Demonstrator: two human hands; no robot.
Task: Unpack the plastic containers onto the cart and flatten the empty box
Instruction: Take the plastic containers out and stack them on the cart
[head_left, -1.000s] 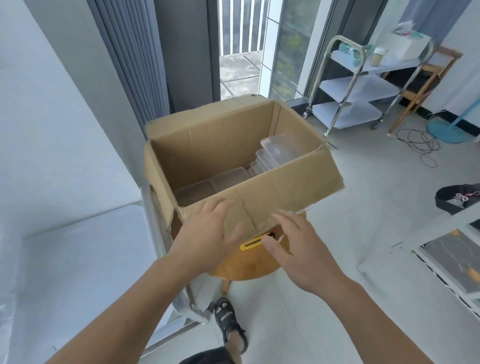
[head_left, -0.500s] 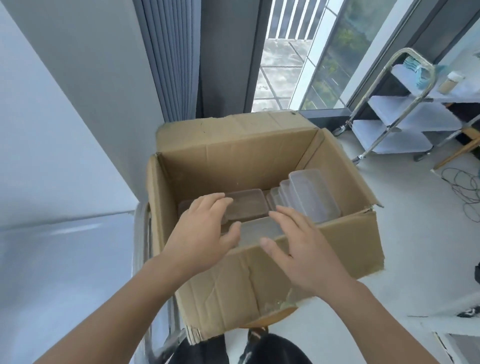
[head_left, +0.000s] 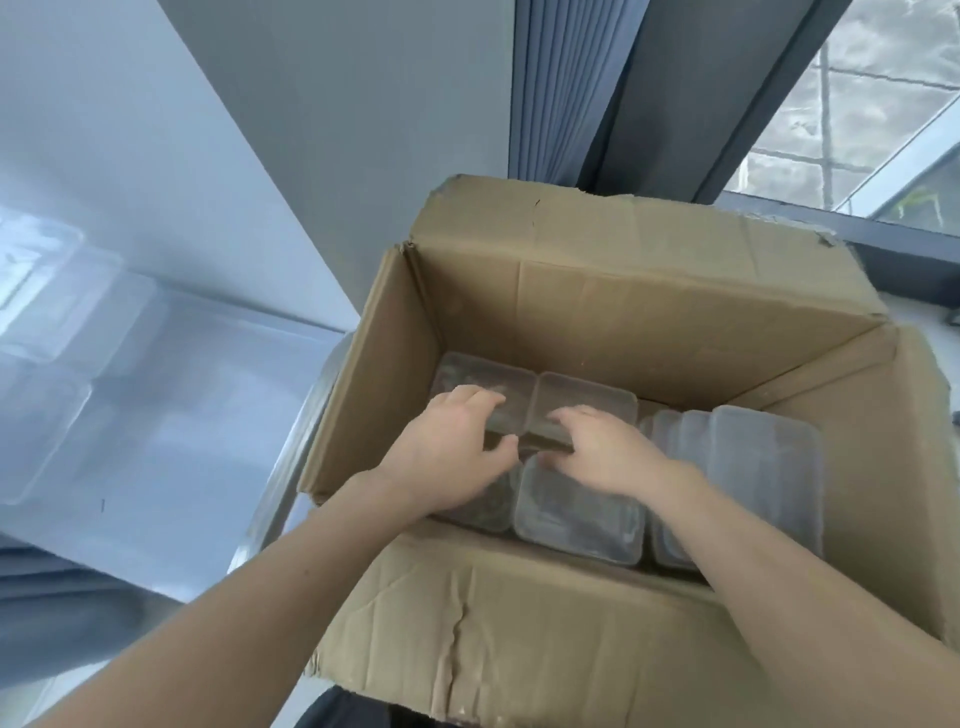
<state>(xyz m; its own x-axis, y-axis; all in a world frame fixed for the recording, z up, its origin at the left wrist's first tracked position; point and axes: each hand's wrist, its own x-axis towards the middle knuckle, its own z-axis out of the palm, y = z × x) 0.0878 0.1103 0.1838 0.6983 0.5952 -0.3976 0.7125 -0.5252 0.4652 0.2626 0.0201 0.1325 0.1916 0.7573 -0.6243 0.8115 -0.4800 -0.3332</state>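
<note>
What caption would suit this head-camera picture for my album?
Left hand and right hand reach into an open box of clear containers.

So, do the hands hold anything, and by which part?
Left hand and right hand curl fingers over near rims of the two rear containers; a closed grip cannot be told.

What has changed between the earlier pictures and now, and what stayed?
Both hands left the near flap and went down into the cardboard box. The left hand now lies on the rear left clear container, the right hand on the rear right container; a grip is unclear. All containers stayed in the box.
</note>
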